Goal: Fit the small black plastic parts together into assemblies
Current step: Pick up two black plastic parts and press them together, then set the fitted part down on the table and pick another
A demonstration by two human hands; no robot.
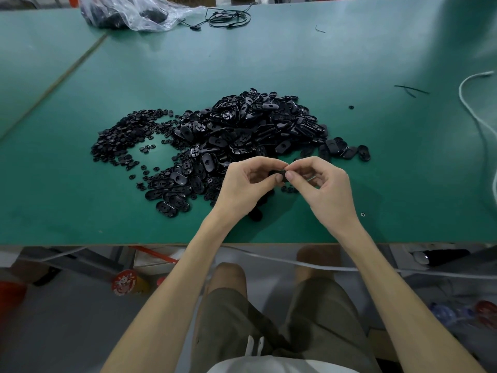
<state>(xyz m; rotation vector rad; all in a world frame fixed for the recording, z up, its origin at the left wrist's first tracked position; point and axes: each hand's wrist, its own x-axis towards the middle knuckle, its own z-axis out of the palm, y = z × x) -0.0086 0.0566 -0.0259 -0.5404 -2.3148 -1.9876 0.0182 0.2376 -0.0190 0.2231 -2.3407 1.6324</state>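
Looked like a small-factory assembly workshop, not a home. Green-matted counter carried a bulk heap of oval shells just beyond the left hand and right hand, with small round discs spread beyond-left of them. Clear bag of dark parts and a coiled black cable sat at the far edge. White cable trailed right of the right hand. Manual work: both hands pinched one black part. Grey metal framing and clutter sat below the counter.
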